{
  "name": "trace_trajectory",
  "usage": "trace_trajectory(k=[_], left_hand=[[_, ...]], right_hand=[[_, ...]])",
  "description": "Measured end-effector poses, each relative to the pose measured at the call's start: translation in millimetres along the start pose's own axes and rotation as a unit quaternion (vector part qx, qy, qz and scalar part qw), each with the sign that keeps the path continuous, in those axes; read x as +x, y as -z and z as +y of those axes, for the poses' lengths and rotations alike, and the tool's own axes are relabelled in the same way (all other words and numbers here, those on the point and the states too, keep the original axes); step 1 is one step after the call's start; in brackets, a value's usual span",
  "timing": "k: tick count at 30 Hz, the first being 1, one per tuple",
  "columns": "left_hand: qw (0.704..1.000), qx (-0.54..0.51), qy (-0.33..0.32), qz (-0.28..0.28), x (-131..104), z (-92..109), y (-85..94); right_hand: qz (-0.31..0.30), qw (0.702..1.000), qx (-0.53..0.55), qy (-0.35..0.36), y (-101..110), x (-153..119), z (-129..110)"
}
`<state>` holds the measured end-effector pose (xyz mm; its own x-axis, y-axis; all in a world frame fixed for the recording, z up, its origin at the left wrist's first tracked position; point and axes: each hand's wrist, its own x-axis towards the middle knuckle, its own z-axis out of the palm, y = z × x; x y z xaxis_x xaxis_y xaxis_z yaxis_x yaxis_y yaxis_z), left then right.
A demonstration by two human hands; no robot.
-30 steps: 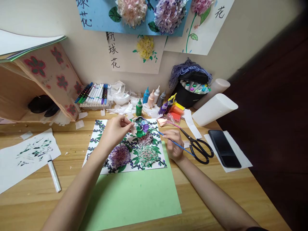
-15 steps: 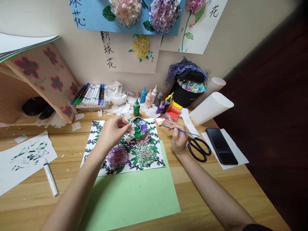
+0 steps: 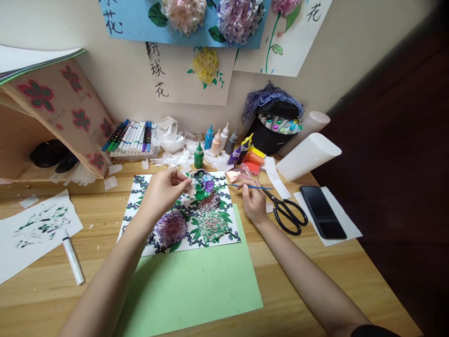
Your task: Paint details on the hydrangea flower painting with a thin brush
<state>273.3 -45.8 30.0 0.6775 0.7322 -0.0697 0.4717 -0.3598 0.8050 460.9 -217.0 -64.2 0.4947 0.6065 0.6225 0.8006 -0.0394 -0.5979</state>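
Between the thumb and fingers of my left hand (image 3: 170,188) is the edge of a small paint palette (image 3: 202,185), smeared with green, purple and white paint. It hangs over the upper part of a flower picture (image 3: 191,228), which has raised purple, pink and green blossoms among painted leaves. My right hand (image 3: 253,200) grips a thin blue paintbrush (image 3: 257,187), its tip pointing left, close to the picture's right edge. Beneath the picture lies a light green sheet (image 3: 203,290). Black-handled scissors (image 3: 289,215) rest just right of my right hand.
Paint bottles (image 3: 199,156) stand behind the picture, near a bowl (image 3: 172,140) and paper scraps. A marker set (image 3: 129,138) sits at back left, a black pen bag (image 3: 273,133) at back right. A phone (image 3: 322,213) lies right; a white marker (image 3: 73,260) lies left.
My right hand has shifted slightly left with the paintbrush, bringing its tip nearer the palette. The brush now lies more level. My left hand keeps the palette in about the same place.
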Motion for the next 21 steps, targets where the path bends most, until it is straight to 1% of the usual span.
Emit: trace_trajectory(k=[4, 8, 13, 17, 21], left_hand=[[1.0, 0.003, -0.003, 0.0, -0.1, -0.4, -0.1], [1.0, -0.003, -0.006, 0.0, 1.1, -2.6, -0.3], [1.0, 0.0, -0.007, -0.002, 1.7, -2.8, -1.0], [1.0, -0.006, -0.006, 0.002, 1.0, -1.9, -1.0], [1.0, -0.003, -0.005, 0.0, 0.5, -2.2, -1.0]], right_hand=[[0.023, 1.0, -0.008, -0.007, 0.3, -0.7, 0.7], [0.003, 1.0, 0.004, -0.004, -0.2, -0.3, 0.6], [0.022, 1.0, -0.007, -0.002, 0.0, -0.5, 0.1], [0.01, 1.0, -0.001, -0.005, -0.2, -0.6, 0.6], [0.02, 1.0, -0.004, -0.009, -0.1, 0.3, 1.4]])
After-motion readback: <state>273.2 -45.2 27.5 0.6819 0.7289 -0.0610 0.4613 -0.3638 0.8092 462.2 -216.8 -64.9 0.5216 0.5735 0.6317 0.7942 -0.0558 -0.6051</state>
